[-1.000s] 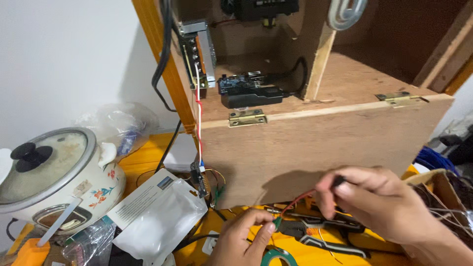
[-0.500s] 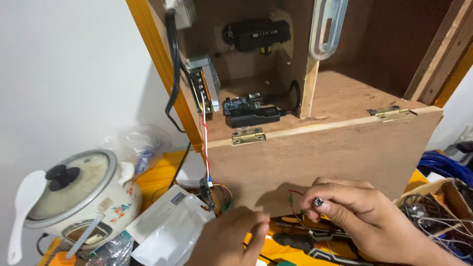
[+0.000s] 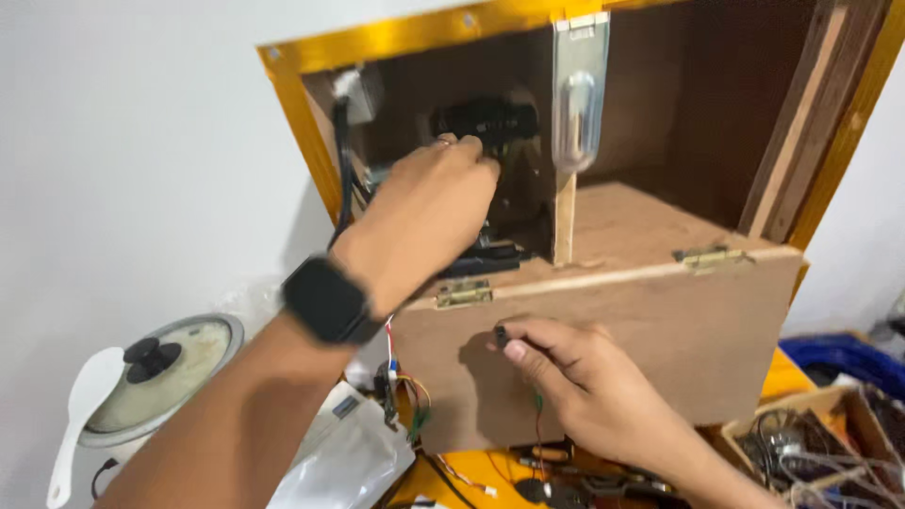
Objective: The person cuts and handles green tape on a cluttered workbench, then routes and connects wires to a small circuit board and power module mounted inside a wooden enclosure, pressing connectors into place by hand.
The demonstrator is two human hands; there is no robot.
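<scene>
Left hand (image 3: 429,212): reaching into the wooden box (image 3: 660,236), fingers curling around a black device (image 3: 490,121) mounted on its back wall.
Right hand (image 3: 566,372): pinching a small dark wire end (image 3: 501,335) against the drop-down door (image 3: 603,349).
Wrist: wearing a black watch (image 3: 325,300).
Lower left: rice cooker (image 3: 160,372) sitting beside a plastic bag (image 3: 344,462).

Rice cooker (image 3: 156,377); plastic pouch (image 3: 344,462); blue cable coil (image 3: 844,358)

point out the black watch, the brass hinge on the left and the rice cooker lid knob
black watch (image 3: 327,300), head view, on its dark face
left brass hinge (image 3: 463,293), head view, on its plate
lid knob (image 3: 152,354), head view, on its top
</scene>
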